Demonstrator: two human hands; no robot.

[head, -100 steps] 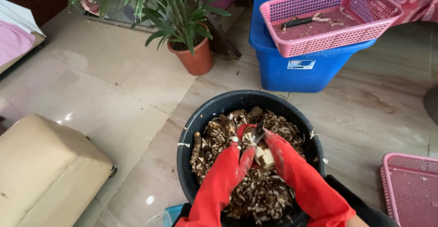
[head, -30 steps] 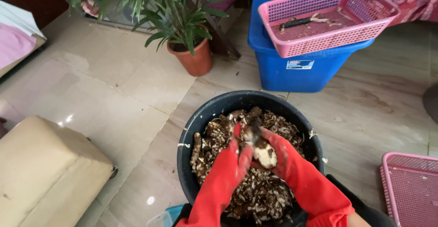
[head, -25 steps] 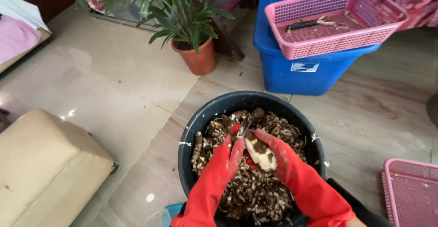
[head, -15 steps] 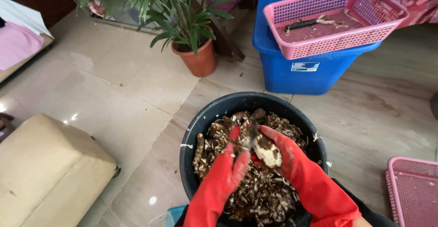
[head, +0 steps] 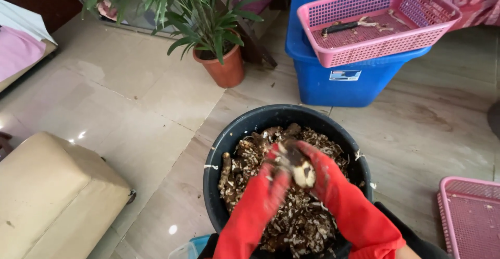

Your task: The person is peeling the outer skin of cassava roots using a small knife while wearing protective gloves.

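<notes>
A person in two red rubber gloves is peeling a root (head: 301, 169) over a black tub (head: 237, 134) heaped with brown peelings and more unpeeled roots. The right hand (head: 325, 178) is clenching the root from the side, its pale flesh already showing at the near end, while the left hand (head: 271, 181) is closing on its dark end, seemingly gripping a small peeling tool too blurred to make out. Judging by the skin remaining, the scraping is partway through; the next stroke is calling for the root to be turned so the dark side faces the left hand. Counted around the tub: one blue bin (head: 344, 77), one pink basket (head: 375, 22) sitting on it holding a dark-handled knife (head: 341, 27) and scraps, a second pink basket (head: 471, 215) lying at the right edge, one potted plant (head: 219, 56) in a clay pot, and one tan cushion (head: 52, 196) resting on the tiled floor
</notes>
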